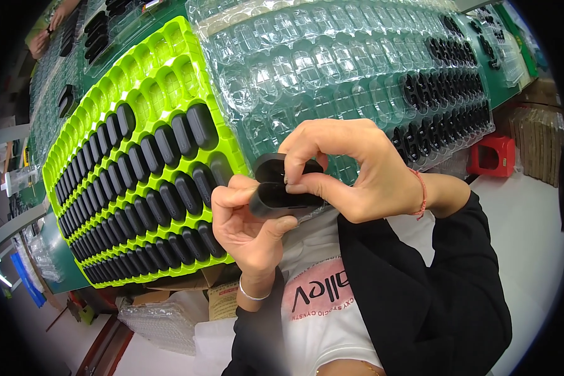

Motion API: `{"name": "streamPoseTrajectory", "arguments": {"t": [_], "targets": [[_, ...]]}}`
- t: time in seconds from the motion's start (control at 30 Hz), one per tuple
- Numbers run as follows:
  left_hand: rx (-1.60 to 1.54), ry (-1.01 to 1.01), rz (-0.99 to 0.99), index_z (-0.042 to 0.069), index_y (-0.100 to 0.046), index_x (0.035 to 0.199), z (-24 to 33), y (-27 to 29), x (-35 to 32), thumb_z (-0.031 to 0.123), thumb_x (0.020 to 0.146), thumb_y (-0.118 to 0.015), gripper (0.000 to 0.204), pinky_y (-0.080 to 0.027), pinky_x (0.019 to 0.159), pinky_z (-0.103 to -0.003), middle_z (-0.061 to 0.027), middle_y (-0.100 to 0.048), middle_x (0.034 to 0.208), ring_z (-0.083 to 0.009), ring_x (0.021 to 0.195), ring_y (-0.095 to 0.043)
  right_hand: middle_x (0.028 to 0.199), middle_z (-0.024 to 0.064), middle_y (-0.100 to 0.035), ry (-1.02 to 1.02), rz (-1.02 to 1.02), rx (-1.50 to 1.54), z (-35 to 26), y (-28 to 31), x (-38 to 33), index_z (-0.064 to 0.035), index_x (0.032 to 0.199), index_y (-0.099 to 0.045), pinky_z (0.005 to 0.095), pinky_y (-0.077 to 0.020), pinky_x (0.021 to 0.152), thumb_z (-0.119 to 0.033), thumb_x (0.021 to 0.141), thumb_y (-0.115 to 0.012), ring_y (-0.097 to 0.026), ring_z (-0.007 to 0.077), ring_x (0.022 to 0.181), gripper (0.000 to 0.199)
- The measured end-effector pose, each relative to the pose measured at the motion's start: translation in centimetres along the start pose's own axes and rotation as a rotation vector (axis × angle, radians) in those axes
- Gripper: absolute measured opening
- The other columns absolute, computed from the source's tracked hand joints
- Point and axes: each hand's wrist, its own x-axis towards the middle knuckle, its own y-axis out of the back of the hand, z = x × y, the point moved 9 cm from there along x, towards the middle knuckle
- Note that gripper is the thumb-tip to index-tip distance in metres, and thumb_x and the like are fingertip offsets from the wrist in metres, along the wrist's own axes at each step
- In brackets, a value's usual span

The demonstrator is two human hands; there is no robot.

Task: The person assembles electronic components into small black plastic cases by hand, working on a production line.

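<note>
A small black hinged case, like an earbud charging case [271, 200], is held in front of my chest with its lid raised. My left hand [247, 229] grips it from the left and below, thumb on the near side. Over its opening, my right hand [357, 166] has thumb and index finger pinched together inside the case. Whatever lies between those fingertips is hidden. Just left of my hands, a bright green tray [222, 97] carries rows of closed black cases [202, 125]. Beyond my hands lies a clear plastic tray [263, 75] with moulded pockets.
Small black parts [445, 94] fill pockets at the clear tray's right end. A red plastic stool [492, 155] and stacked cardboard [536, 147] stand at the right. Below the table edge are stacked clear trays [160, 323]. Another person's hands [47, 31] show at the far left.
</note>
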Motion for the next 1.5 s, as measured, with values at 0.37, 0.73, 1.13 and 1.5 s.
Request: {"name": "streamPoseTrajectory", "arguments": {"t": [0.37, 0.73, 1.13, 1.5], "targets": [[-0.11, 0.231, 0.059, 0.004, -0.046, 0.109, -1.1, 1.0, -0.7, 0.004, 0.075, -0.082, 0.05, -0.046, 0.092, -0.029, -0.0071, -0.058, 0.107, -0.0152, 0.1, -0.057, 0.086, 0.004, -0.07, -0.006, -0.055, 0.093, 0.0, -0.9, 0.6, -0.0063, 0.093, -0.067, 0.0279, -0.0481, 0.057, -0.006, 0.083, -0.066, -0.066, 0.0167, 0.073, 0.011], [-0.117, 0.269, 0.094, -0.005, -0.041, 0.132, -1.6, 1.1, -1.0, 0.023, 0.082, -0.08, 0.07, -0.052, 0.097, -0.036, -0.0129, -0.057, 0.121, -0.0226, 0.112, -0.061, 0.09, 0.0053, -0.071, -0.018, -0.08, 0.125, 0.4, -0.6, 0.9, -0.006, 0.099, -0.07, 0.0274, -0.0487, 0.057, -0.008, 0.086, -0.063, -0.066, 0.0165, 0.075, 0.015], [0.032, 0.077, 0.137, -0.001, -0.044, 0.126, 0.3, -2.0, 1.8, -0.006, 0.087, -0.067, 0.045, -0.049, 0.097, -0.035, -0.0108, -0.051, 0.122, -0.0197, 0.117, -0.053, 0.088, 0.0118, -0.068, 0.202, -0.06, -0.188, -1.5, 2.2, 2.8, -0.0018, 0.098, -0.07, 0.0347, -0.0528, 0.067, 0.009, 0.073, -0.072, -0.067, 0.0287, 0.078, 0.027], [0.513, -0.117, 0.235, -0.003, -0.042, 0.131, 5.3, 0.6, -0.8, -0.004, 0.09, -0.056, 0.043, -0.056, 0.083, -0.035, -0.0158, -0.051, 0.125, -0.0235, 0.106, -0.058, 0.083, 0.0141, -0.071, 0.167, 0.389, -0.859, 11.6, 22.0, 29.6, -0.0078, 0.093, -0.073, 0.0397, -0.054, 0.076, -0.01, 0.082, -0.067, -0.069, 0.0316, 0.082, 0.014]]}}
